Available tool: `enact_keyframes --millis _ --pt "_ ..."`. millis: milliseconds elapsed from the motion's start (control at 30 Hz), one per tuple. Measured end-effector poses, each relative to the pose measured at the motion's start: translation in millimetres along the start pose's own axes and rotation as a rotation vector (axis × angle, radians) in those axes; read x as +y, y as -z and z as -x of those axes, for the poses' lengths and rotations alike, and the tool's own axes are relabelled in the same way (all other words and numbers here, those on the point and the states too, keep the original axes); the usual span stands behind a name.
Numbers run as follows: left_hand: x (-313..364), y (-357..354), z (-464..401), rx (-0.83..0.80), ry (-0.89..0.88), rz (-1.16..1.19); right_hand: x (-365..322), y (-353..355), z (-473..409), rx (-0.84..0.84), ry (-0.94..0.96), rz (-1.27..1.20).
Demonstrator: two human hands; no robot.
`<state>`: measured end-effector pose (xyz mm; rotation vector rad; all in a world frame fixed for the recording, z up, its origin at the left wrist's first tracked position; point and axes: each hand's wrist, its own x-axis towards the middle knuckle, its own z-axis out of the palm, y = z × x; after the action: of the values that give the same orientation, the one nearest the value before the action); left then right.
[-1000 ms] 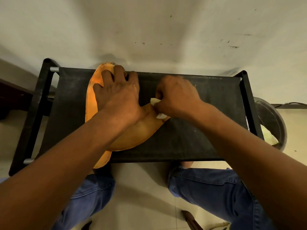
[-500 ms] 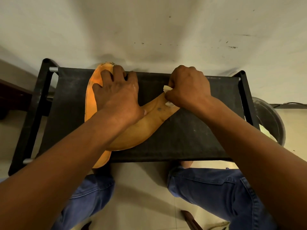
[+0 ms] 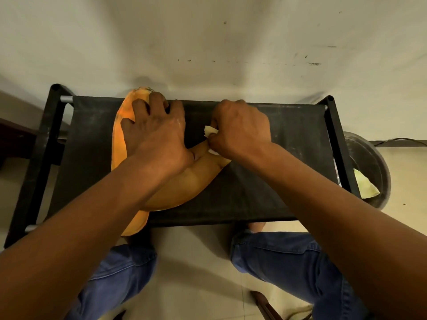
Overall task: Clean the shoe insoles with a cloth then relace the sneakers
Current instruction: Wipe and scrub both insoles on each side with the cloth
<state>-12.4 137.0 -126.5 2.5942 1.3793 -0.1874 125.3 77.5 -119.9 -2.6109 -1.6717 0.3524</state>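
Head view: yellowish cloth (image 3: 366,187) inside dark round basin (image 3: 379,162).

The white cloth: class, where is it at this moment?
In the head view, the white cloth is bunched in the right hand, pressed on the upper orange insole, right of the left hand.

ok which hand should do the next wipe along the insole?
Probably the right. The right hand already grips the white cloth at the far end of the tan insole. The left hand presses flat on the orange insole, steadying both.
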Motion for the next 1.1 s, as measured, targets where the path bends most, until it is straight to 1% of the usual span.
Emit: enact_keyframes --millis 100,167,400,500,567,700,767,867,1000,1067,1100 --pt "0 1 1 -0.008 -0.005 0.000 11 9 -6 0.060 -0.110 0.052" --pt "-1 1 1 -0.006 -0.009 -0.001 17 13 -8 0.076 -0.138 0.059" --pt "0 0 -1 0.001 -0.002 -0.004 2 -6 -6 -0.044 0.012 -0.107" --pt "0 0 -1 -0.011 0.007 0.010 -8 -7 0 -0.078 0.072 -0.091" --pt "-1 -1 -1 -0.004 0.000 0.004 -6 -3 1 -0.029 0.044 -0.050" --pt "-2 0 0 -0.005 -0.009 -0.002 11 8 -6 0.091 -0.105 0.074" --pt "-1 1 0 -0.005 -0.007 -0.006 16 11 -8 0.108 -0.128 0.087" --pt "0 1 0 -0.008 0.000 -0.002 13 5 -8 0.065 -0.075 0.022" --pt "-1 1 -1 -0.003 -0.003 0.010 -3 -10 -4 -0.064 0.052 -0.121" --pt "-1 0 -1 -0.003 0.001 0.010 -6 -9 -1 -0.059 0.076 -0.092" --pt "-1 0 -1 0.001 0.001 0.008 -4 -7 -2 -0.040 0.056 -0.064"
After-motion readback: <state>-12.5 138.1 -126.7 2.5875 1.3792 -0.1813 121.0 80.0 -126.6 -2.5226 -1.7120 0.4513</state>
